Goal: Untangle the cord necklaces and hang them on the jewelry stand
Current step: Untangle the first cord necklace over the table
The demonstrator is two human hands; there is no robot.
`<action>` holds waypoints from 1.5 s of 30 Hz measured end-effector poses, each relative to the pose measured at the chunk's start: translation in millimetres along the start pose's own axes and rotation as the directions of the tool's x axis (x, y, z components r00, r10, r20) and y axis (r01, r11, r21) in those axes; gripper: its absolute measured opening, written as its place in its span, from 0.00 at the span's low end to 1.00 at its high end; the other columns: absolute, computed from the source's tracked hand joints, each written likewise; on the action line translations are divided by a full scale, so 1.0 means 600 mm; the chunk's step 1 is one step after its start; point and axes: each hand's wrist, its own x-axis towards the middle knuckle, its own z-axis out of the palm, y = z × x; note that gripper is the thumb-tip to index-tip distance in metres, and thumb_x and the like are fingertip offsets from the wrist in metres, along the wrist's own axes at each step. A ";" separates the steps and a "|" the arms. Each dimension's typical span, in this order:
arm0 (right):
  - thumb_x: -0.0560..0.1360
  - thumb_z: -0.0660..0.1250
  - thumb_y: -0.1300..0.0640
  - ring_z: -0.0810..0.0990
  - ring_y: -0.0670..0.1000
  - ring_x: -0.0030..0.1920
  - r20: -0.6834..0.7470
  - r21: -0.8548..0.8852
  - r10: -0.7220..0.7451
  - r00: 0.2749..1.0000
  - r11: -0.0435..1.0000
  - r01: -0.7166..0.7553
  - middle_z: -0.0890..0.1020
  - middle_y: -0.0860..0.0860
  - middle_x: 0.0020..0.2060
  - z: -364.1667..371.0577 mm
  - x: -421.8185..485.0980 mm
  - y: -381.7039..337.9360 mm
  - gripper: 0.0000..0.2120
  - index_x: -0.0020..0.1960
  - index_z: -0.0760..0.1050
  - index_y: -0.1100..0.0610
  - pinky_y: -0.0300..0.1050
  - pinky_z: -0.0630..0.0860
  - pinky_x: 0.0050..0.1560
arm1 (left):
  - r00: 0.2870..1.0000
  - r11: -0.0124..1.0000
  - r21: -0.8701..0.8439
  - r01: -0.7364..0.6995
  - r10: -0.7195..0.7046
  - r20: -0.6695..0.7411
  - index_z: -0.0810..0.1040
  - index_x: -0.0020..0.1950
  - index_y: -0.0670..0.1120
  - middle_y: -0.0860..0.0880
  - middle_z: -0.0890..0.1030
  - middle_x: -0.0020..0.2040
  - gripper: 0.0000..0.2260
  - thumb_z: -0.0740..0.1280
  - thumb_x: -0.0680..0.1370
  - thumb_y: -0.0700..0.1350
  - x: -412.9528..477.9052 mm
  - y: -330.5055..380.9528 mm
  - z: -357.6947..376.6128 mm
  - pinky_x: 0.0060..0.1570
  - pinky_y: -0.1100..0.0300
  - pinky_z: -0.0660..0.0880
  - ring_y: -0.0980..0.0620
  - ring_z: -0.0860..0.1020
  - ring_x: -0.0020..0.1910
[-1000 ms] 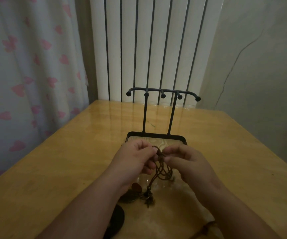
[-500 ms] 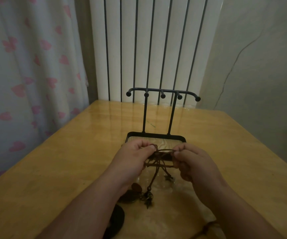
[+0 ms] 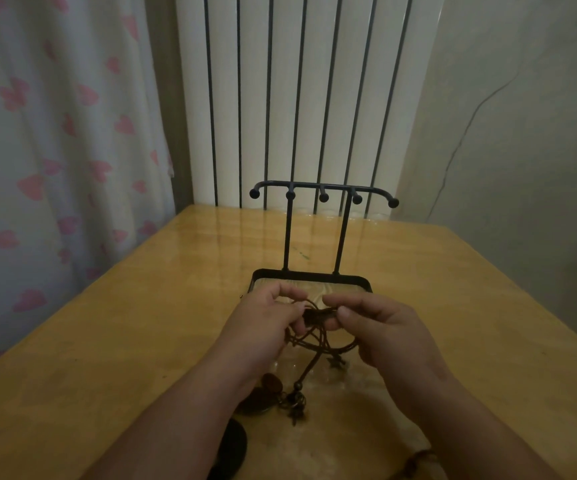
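A tangle of brown cord necklaces [image 3: 314, 336] hangs between my hands just in front of the black jewelry stand [image 3: 321, 192]. My left hand [image 3: 263, 323] pinches the knot from the left and my right hand [image 3: 380, 330] pinches it from the right, fingertips close together. Loops of cord droop below the knot. Their pendants [image 3: 294, 400] rest on the wooden table [image 3: 107, 341]. The stand's hooks carry nothing, and its tray base [image 3: 363, 282] lies partly behind my hands.
A dark round disc [image 3: 231, 445] lies under my left forearm near the table's front edge. Another brown cord piece [image 3: 418, 460] shows at the bottom right. A heart-patterned curtain [image 3: 55, 150] hangs to the left and a white radiator [image 3: 297, 98] stands behind the table.
My hands pulled the cords apart, then came back close together at the knot. More loops now hang loose below my fingers.
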 end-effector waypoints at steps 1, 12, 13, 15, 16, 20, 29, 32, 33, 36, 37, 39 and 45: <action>0.77 0.63 0.65 0.75 0.39 0.26 -0.007 0.034 0.024 1.000 0.999 -0.023 0.83 0.50 0.33 -0.001 0.001 0.000 0.11 0.47 0.83 0.55 0.30 0.68 0.27 | 1.000 0.999 -0.033 0.008 -0.009 -0.012 0.79 0.52 0.53 0.51 0.77 0.33 0.08 0.62 0.80 0.42 0.001 0.001 0.000 0.29 0.62 0.65 0.57 0.71 0.30; 0.72 0.71 0.55 0.81 0.49 0.38 -0.074 -0.200 -0.030 0.997 0.980 0.015 0.81 0.52 0.36 -0.006 0.007 0.012 0.07 0.47 0.74 0.53 0.43 0.79 0.41 | 0.999 0.924 -0.383 -0.010 -0.006 -0.042 0.78 0.39 0.50 0.50 0.71 0.29 0.15 0.55 0.76 0.35 0.010 0.002 -0.016 0.25 0.60 0.60 0.54 0.64 0.26; 0.74 0.70 0.53 0.81 0.49 0.40 -0.083 -0.285 -0.042 0.996 0.958 0.017 0.82 0.52 0.38 -0.008 0.008 0.012 0.05 0.48 0.75 0.50 0.45 0.79 0.43 | 0.999 0.926 -0.376 -0.016 -0.004 -0.053 0.78 0.38 0.49 0.50 0.71 0.28 0.16 0.56 0.76 0.35 0.010 0.002 -0.016 0.25 0.60 0.60 0.54 0.64 0.26; 0.76 0.65 0.48 0.80 0.45 0.41 -0.063 -0.464 -0.075 0.995 0.885 0.037 0.82 0.48 0.39 -0.014 0.010 0.012 0.05 0.46 0.78 0.47 0.43 0.78 0.43 | 0.997 0.936 -0.351 -0.037 0.009 -0.081 0.79 0.39 0.48 0.50 0.71 0.28 0.15 0.56 0.76 0.35 0.008 0.003 -0.016 0.27 0.59 0.61 0.53 0.65 0.27; 0.76 0.63 0.45 0.79 0.44 0.41 -0.047 -0.512 -0.077 0.996 0.858 0.043 0.82 0.47 0.38 -0.016 0.011 0.012 0.09 0.45 0.79 0.47 0.43 0.77 0.42 | 0.995 0.944 -0.325 -0.052 0.021 -0.097 0.80 0.39 0.47 0.50 0.71 0.28 0.15 0.56 0.76 0.35 0.006 0.005 -0.015 0.28 0.58 0.61 0.53 0.65 0.28; 0.77 0.60 0.42 0.80 0.45 0.41 -0.024 -0.519 -0.032 0.999 0.855 0.015 0.83 0.50 0.37 -0.023 0.010 0.010 0.20 0.38 0.82 0.53 0.43 0.74 0.42 | 0.986 0.981 -0.164 -0.101 0.076 -0.149 0.81 0.37 0.48 0.51 0.77 0.32 0.15 0.58 0.75 0.36 0.000 0.007 -0.011 0.39 0.56 0.68 0.51 0.73 0.37; 0.77 0.60 0.54 0.66 0.47 0.29 0.143 0.015 0.055 0.988 0.998 -0.058 0.73 0.52 0.30 -0.019 0.002 -0.003 0.12 0.43 0.80 0.58 0.42 0.63 0.32 | 0.995 0.983 -0.159 -0.091 0.095 0.017 0.82 0.36 0.53 0.43 0.80 0.46 0.08 0.65 0.64 0.42 -0.004 0.005 -0.010 0.48 0.50 0.73 0.44 0.77 0.46; 0.73 0.61 0.50 0.66 0.46 0.28 0.167 0.091 0.024 0.986 0.995 -0.039 0.73 0.51 0.30 -0.015 0.002 -0.002 0.12 0.44 0.78 0.58 0.40 0.63 0.31 | 0.987 0.990 -0.046 -0.136 0.140 0.084 0.83 0.44 0.53 0.53 0.76 0.35 0.12 0.67 0.73 0.36 -0.004 0.003 -0.012 0.41 0.58 0.69 0.55 0.73 0.35; 0.72 0.61 0.49 0.66 0.46 0.28 0.172 0.106 0.013 0.985 0.994 -0.031 0.72 0.52 0.30 -0.015 0.002 -0.001 0.13 0.44 0.78 0.58 0.40 0.63 0.30 | 0.983 0.989 -0.023 -0.149 0.151 0.107 0.83 0.47 0.53 0.56 0.75 0.32 0.13 0.68 0.74 0.35 -0.005 0.004 -0.013 0.40 0.61 0.69 0.58 0.73 0.33; 0.72 0.62 0.49 0.65 0.46 0.28 0.184 0.144 -0.003 0.983 0.989 -0.024 0.71 0.53 0.30 -0.016 0.004 0.004 0.13 0.43 0.79 0.57 0.40 0.62 0.30 | 0.974 0.983 0.069 -0.172 0.160 0.160 0.84 0.48 0.55 0.58 0.82 0.39 0.09 0.72 0.73 0.40 -0.007 0.002 -0.010 0.47 0.60 0.74 0.61 0.79 0.42; 0.72 0.62 0.49 0.65 0.47 0.27 0.182 0.158 -0.006 0.983 0.987 -0.023 0.71 0.53 0.30 -0.017 0.005 0.005 0.13 0.43 0.80 0.57 0.40 0.62 0.30 | 0.976 0.982 0.099 -0.163 0.146 0.162 0.84 0.45 0.55 0.56 0.83 0.42 0.07 0.73 0.73 0.42 -0.007 0.002 -0.008 0.50 0.57 0.76 0.58 0.80 0.46; 0.72 0.62 0.49 0.64 0.47 0.27 0.168 0.189 -0.017 0.986 0.982 -0.015 0.71 0.53 0.30 -0.016 0.007 0.006 0.12 0.42 0.81 0.55 0.40 0.62 0.29 | 0.981 0.978 0.151 -0.144 0.121 0.151 0.83 0.42 0.53 0.54 0.83 0.41 0.04 0.72 0.75 0.44 -0.008 0.003 -0.003 0.49 0.57 0.75 0.55 0.80 0.46; 0.74 0.60 0.52 0.62 0.48 0.27 0.016 0.463 -0.003 1.000 0.886 -0.005 0.72 0.52 0.31 -0.025 0.015 0.004 0.10 0.45 0.75 0.59 0.41 0.59 0.28 | 0.997 0.986 0.163 -0.035 0.024 0.070 0.80 0.42 0.48 0.51 0.78 0.39 0.06 0.66 0.78 0.45 -0.005 0.006 -0.002 0.42 0.59 0.70 0.52 0.76 0.41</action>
